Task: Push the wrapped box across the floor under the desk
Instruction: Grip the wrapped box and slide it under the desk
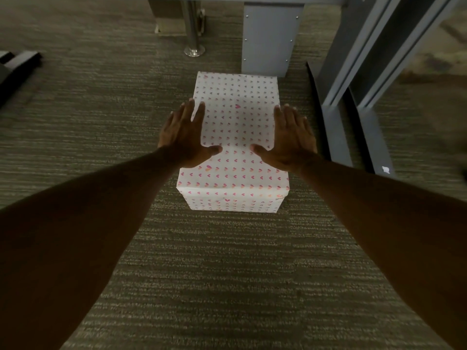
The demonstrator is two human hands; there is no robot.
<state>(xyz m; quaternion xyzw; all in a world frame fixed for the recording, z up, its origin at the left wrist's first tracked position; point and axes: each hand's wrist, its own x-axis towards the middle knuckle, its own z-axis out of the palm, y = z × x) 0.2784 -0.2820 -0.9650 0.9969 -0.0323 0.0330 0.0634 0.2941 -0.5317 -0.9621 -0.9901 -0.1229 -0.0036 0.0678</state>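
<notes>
A long box wrapped in white paper with small pink hearts [236,137] lies on the striped carpet, its far end close to a grey desk leg panel [269,39]. My left hand [185,136] rests flat along the box's left top edge, fingers spread and thumb on the paper. On the right top edge my right hand [290,138] lies flat in the same way. Both hands are open palms against the box, neither one gripping it. The desk's underside runs along the top of the view.
A chrome post with a round foot [194,48] stands on the carpet left of the grey panel. Grey partition frames with dark floor rails [353,117] run along the right. A dark object [17,64] lies at the far left.
</notes>
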